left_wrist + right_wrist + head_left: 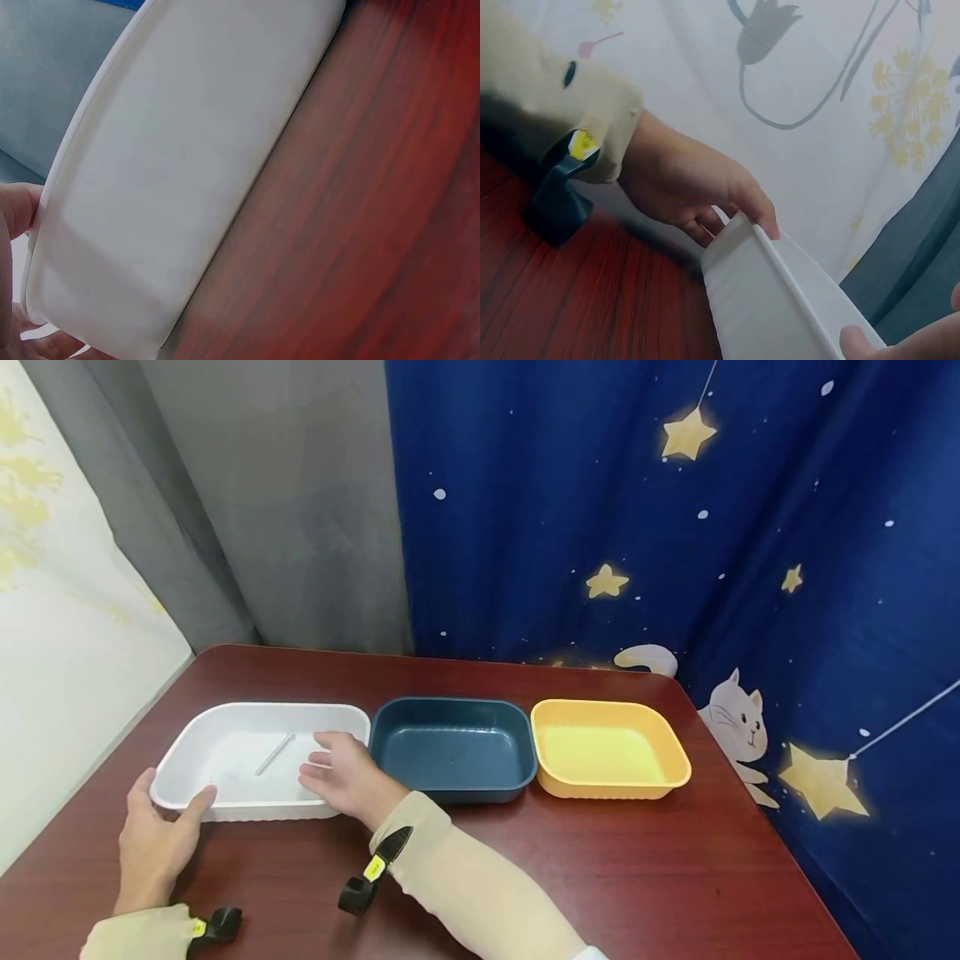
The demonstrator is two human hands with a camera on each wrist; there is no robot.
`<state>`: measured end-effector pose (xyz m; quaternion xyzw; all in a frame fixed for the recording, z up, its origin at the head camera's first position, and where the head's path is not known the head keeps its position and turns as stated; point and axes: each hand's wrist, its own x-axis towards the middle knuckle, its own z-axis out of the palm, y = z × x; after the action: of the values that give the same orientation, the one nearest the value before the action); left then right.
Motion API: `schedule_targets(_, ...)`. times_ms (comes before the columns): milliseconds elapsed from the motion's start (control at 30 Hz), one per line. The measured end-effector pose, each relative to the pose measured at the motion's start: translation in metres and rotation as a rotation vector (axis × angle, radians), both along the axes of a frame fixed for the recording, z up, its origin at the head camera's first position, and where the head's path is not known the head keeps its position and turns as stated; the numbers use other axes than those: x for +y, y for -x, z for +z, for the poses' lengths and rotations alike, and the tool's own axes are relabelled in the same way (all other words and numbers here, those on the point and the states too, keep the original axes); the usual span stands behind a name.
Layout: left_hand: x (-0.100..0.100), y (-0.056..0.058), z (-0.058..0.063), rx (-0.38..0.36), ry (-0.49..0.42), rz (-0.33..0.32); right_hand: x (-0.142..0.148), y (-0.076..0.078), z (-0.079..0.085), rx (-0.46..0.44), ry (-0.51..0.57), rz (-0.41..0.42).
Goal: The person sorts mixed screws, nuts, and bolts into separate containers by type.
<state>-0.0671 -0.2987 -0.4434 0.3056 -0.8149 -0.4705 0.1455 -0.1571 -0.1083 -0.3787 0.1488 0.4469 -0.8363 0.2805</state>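
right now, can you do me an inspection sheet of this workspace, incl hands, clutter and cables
Surface: reddish-brown table with visible wood grain.
Job's things: white tray with a thin clear rod lying slantwise inside; blue tray and yellow tray follow to its right, in a row.
Clutter: nothing seen.
Left hand: grips the white tray's near left corner, thumb over the rim.
Right hand: fingers extended over the white tray, beside the rod, not holding it.
Cables: nothing seen.
Surroundings: grey curtain, blue star-print curtain and white printed backdrop.
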Motion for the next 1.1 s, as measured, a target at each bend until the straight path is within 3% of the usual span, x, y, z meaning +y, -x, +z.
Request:
schedule_targets(200,-0.002,0.001,0.0,-0.009,0.015,-0.005,0.023,-0.004,0.003,0.117,-0.045,0.171)
schedule_targets(433,-0.002,-0.001,-0.001,-0.004,0.025,-0.013,0.058,-0.011,0.009,0.384,-0.155,0.531)
schedule_targets(600,-0.001,-0.001,-0.001,0.004,0.026,-0.013,0.084,-0.017,0.012,0.517,-0.222,0.778)
schedule_targets(733,-0.001,-0.002,-0.003,0.007,0.028,-0.02,0.105,-0.021,0.009,0.578,-0.282,0.941)
schedule_targets(933,-0.001,-0.003,-0.002,0.012,0.016,-0.018,0.127,-0.029,-0.003,0.596,-0.354,1.187)
schedule_targets(1100,0.0,-0.003,-0.001,0.014,0.012,-0.018,0.136,-0.038,-0.014,0.798,-0.48,1.407)
